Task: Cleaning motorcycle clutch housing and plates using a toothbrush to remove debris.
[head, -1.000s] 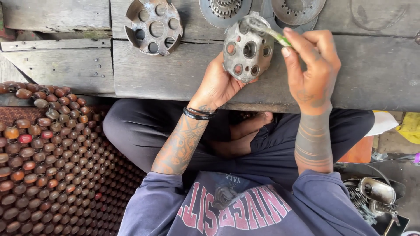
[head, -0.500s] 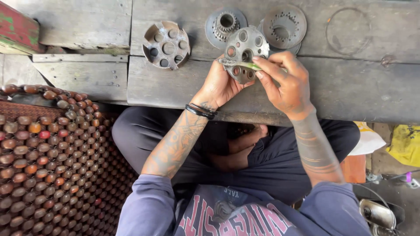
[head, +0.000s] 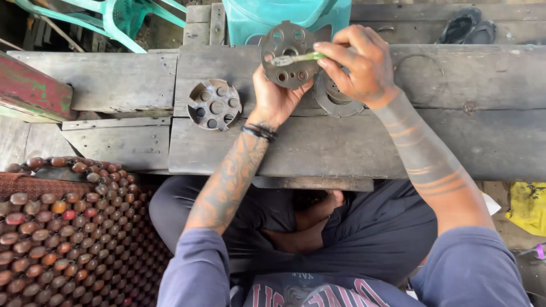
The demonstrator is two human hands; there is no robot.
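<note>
My left hand (head: 276, 98) holds up a round grey metal part (head: 288, 55) with several holes, its face turned toward me, above a worn wooden bench (head: 318, 142). My right hand (head: 357, 62) pinches a small green-handled brush (head: 297, 58) and lays its tip across the face of that part. Under my right hand a flat ring-shaped metal part (head: 330, 96) lies on the bench. A second round holed part (head: 214, 104) sits on the bench to the left of my left hand.
A brown beaded seat cover (head: 51, 227) fills the lower left. A teal plastic stool (head: 273, 17) and green chair legs (head: 114, 17) stand beyond the bench. Dark sandals (head: 469, 25) lie at the top right. A yellow cloth (head: 526, 207) lies at the right.
The view has tilted so the bench and parts sit lower in frame. Both hands stayed on the holed part while the brush shifted across its face.
</note>
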